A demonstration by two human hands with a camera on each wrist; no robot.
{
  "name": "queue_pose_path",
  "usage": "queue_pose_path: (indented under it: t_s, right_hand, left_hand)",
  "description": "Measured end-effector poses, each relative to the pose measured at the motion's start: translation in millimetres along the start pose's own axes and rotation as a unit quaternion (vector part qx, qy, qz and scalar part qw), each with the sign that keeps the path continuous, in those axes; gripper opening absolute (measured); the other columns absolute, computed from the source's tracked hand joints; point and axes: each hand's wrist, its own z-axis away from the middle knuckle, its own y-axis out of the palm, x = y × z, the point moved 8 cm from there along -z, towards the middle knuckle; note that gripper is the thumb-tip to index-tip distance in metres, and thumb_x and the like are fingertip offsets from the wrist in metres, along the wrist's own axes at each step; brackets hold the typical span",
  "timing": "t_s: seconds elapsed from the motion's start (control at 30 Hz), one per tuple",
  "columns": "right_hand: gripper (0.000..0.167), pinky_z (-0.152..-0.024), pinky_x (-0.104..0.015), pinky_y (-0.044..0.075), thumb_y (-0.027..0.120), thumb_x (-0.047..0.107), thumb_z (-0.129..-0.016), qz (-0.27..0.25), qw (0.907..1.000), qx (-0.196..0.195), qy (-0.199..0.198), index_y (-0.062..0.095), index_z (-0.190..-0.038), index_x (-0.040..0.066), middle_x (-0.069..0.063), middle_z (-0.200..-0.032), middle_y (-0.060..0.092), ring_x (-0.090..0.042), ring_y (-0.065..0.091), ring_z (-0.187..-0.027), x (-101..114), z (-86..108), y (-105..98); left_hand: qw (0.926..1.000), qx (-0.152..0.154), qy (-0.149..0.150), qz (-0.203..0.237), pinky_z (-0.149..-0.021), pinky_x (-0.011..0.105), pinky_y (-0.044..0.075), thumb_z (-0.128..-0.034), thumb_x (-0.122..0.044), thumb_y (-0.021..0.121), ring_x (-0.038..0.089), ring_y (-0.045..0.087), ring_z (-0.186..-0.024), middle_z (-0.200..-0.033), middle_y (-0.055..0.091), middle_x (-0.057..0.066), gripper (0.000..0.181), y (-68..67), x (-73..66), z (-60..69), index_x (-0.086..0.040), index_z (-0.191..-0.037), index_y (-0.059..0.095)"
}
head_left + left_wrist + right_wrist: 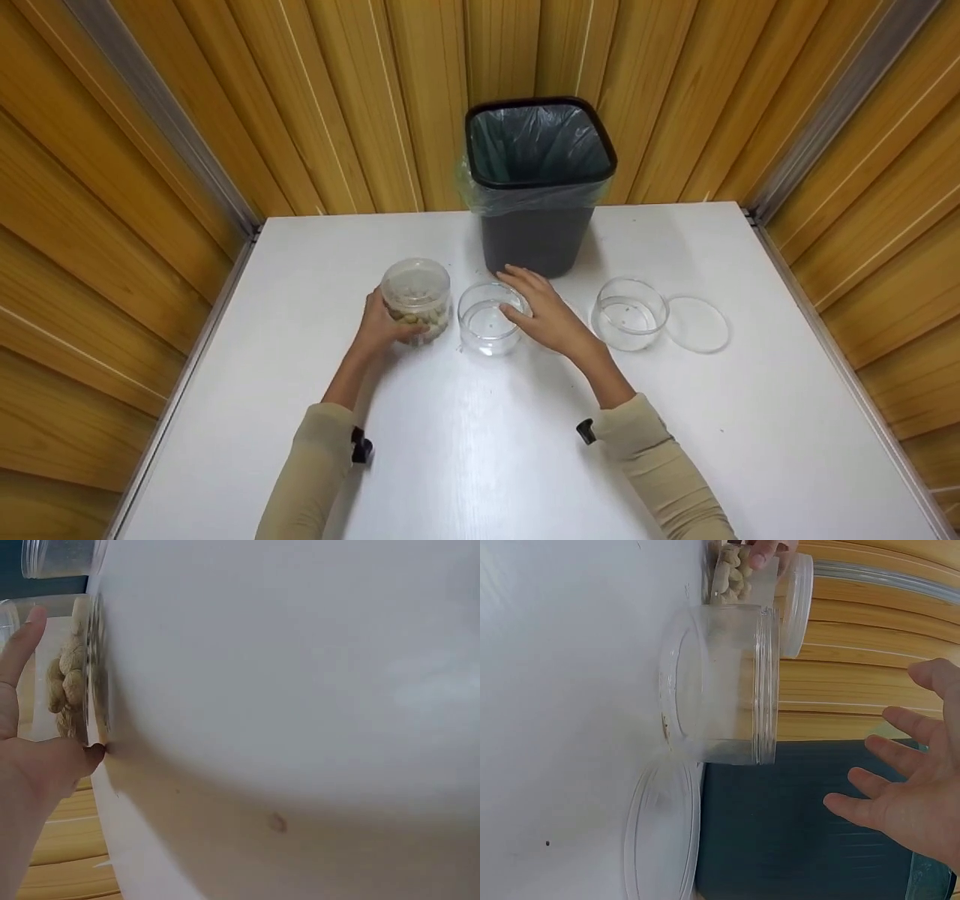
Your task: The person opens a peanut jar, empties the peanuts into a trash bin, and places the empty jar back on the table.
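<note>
A clear plastic jar of unshelled peanuts [417, 300] stands at the left of the row, capped with a clear lid [799, 606]. Around its near left side my left hand [382, 324] grips it, thumb at the front; the peanuts [71, 679] lie low inside. Just right of it stands a clear jar without a lid [487, 322], with nothing in it. Over this jar's right side my right hand [551, 315] hovers with spread fingers, holding nothing. In the right wrist view those fingers [896, 757] are apart from the jar.
Further right are another uncovered clear jar [628, 319] and a round clear lid [697, 324] lying flat. A second lid [662, 840] lies beside the middle jar, partly under my right hand in the head view. A lined dark bin [534, 232] stands behind on the white table [450, 450].
</note>
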Motion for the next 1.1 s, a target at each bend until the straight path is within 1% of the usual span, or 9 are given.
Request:
queue_pose_path:
  t_s: [0.13, 0.33, 0.47, 0.63, 0.73, 0.83, 0.93, 1.0, 1.1]
  right_hand:
    - [0.057, -0.122, -0.058, 0.023, 0.059, 0.032, -0.103, -0.003, 1.0, -0.002, -0.004, 0.044, -0.154, 0.01, -0.015, -0.162, 0.034, -0.039, 0.025, -0.151, -1.0, -0.7, 2.8]
    - [0.057, -0.121, -0.058, 0.023, 0.059, 0.032, -0.103, -0.008, 0.9999, 0.005, -0.01, 0.044, -0.154, 0.01, -0.014, -0.163, 0.033, -0.038, 0.024, -0.151, 4.5, -3.5, 8.3]
    - [0.057, -0.121, -0.058, 0.024, 0.059, 0.032, -0.103, -0.013, 0.9998, 0.006, -0.012, 0.044, -0.154, 0.011, -0.014, -0.163, 0.033, -0.037, 0.024, -0.151, 10.0, -5.1, 12.8]
    - [0.057, -0.12, -0.06, 0.025, 0.058, 0.036, -0.103, -0.026, 0.9996, 0.012, 0.0, 0.044, -0.155, 0.014, -0.015, -0.163, 0.032, -0.038, 0.026, -0.151, 15.7, -6.0, 22.1]
    - [0.058, -0.12, -0.06, 0.025, 0.058, 0.037, -0.103, -0.038, 0.9991, 0.012, 0.016, 0.044, -0.154, 0.014, -0.015, -0.163, 0.033, -0.038, 0.027, -0.15, 18.1, -6.5, 28.0]
    - [0.061, -0.12, -0.058, 0.026, 0.061, 0.037, -0.102, -0.062, 0.9975, 0.001, 0.033, 0.043, -0.154, 0.012, -0.015, -0.162, 0.034, -0.037, 0.028, -0.15, 21.8, -8.3, 31.0]
    - [0.069, -0.118, -0.057, 0.032, 0.062, 0.043, -0.099, -0.099, 0.9934, -0.005, 0.059, 0.039, -0.156, 0.011, -0.015, -0.162, 0.033, -0.036, 0.034, -0.148, 26.4, -11.6, 32.2]
    - [0.078, -0.114, -0.057, 0.037, 0.062, 0.05, -0.098, -0.12, 0.9898, -0.001, 0.077, 0.032, -0.159, 0.012, -0.016, -0.163, 0.031, -0.038, 0.038, -0.144, 29.7, -13.9, 32.8]
    - [0.093, -0.112, -0.059, 0.04, 0.063, 0.057, -0.093, -0.146, 0.9848, 0.008, 0.094, 0.021, -0.163, 0.012, -0.021, -0.164, 0.025, -0.043, 0.04, -0.142, 34.5, -17.8, 31.7]
  left_hand:
    - [0.9993, -0.004, -0.026, -0.026, -0.122, 0.054, 0.021, -0.0647, -0.021, 0.098, 0.032, 0.03, -0.141, -0.15, 0.034, 0.012, 0.117, 0.9, -1.4, 2.5, -0.011, -0.155, 0.025]
    - [0.9997, 0.015, -0.001, 0.017, -0.124, 0.05, 0.02, -0.0653, -0.011, 0.096, 0.032, 0.037, -0.143, -0.151, 0.04, 0.014, 0.117, 9.1, -2.9, 4.9, -0.01, -0.153, 0.019]
    - [0.9999, -0.001, 0.015, 0.001, -0.124, 0.048, 0.02, -0.0648, -0.013, 0.097, 0.031, 0.036, -0.143, -0.15, 0.038, 0.014, 0.117, 8.2, -7.7, 5.9, -0.009, -0.153, 0.02]
    - [0.997, -0.044, 0.052, -0.037, -0.121, 0.053, 0.024, -0.0606, -0.015, 0.098, 0.032, 0.031, -0.141, -0.149, 0.035, 0.017, 0.121, 6.6, -31.4, 14.4, -0.007, -0.155, 0.024]
    - [0.991, -0.075, 0.086, -0.069, -0.118, 0.056, 0.027, -0.0582, -0.017, 0.099, 0.033, 0.026, -0.14, -0.149, 0.034, 0.017, 0.12, 8.7, -51.7, 22.6, -0.008, -0.154, 0.028]
    - [0.9795, -0.096, 0.132, -0.118, -0.117, 0.054, 0.03, -0.0579, -0.017, 0.099, 0.034, 0.022, -0.14, -0.149, 0.032, 0.017, 0.119, 14.6, -73.3, 31.7, -0.007, -0.153, 0.029]
    - [0.9579, -0.11, 0.186, -0.189, -0.116, 0.05, 0.036, -0.0574, -0.015, 0.1, 0.036, 0.021, -0.142, -0.151, 0.029, 0.018, 0.119, 23.8, -93.4, 42.2, -0.005, -0.152, 0.028]
    - [0.9378, -0.119, 0.221, -0.24, -0.115, 0.049, 0.039, -0.0559, -0.013, 0.1, 0.04, 0.02, -0.145, -0.153, 0.027, 0.021, 0.12, 31.2, -106.0, 50.5, -0.004, -0.151, 0.027]
    - [0.8974, -0.136, 0.275, -0.317, -0.114, 0.049, 0.041, -0.0546, -0.011, 0.099, 0.046, 0.023, -0.145, -0.154, 0.027, 0.026, 0.119, 43.2, -122.6, 61.9, -0.001, -0.149, 0.026]
